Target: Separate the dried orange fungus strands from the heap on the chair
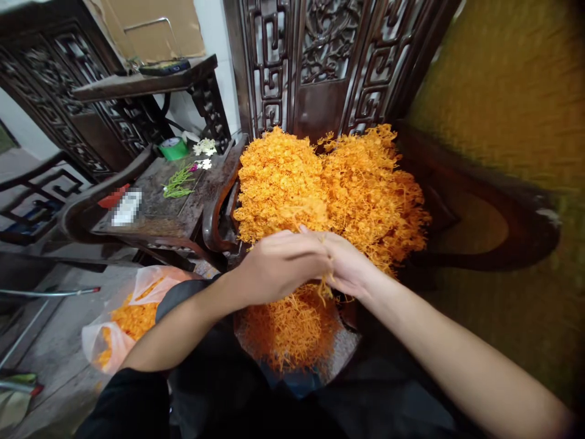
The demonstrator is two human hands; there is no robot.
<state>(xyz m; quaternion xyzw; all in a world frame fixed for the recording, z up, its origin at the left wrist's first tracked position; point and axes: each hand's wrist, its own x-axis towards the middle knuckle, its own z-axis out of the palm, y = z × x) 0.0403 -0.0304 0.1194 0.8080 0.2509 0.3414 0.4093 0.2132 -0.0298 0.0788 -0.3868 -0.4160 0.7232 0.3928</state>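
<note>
My left hand (283,266) and my right hand (350,262) meet in the middle of the head view. The left hand's fingers curl over the right hand's, hiding most of what lies between them. A thin orange plastic sprig (325,288) pokes out below the joined fingers, pinched between both hands. Behind them rise two big heaps of frilly orange artificial sprigs, a left heap (278,177) and a right heap (375,189). Under my hands, at my lap, is a loose pile of orange sprigs (297,332).
To the left stands a dark wooden chair (150,225) holding green tape (173,148), green stems (180,182) and white flowers (205,147). A plastic bag (103,344) with orange pieces lies on the floor. Carved wooden panels (322,103) back the heaps. A curved armrest (525,250) is at right.
</note>
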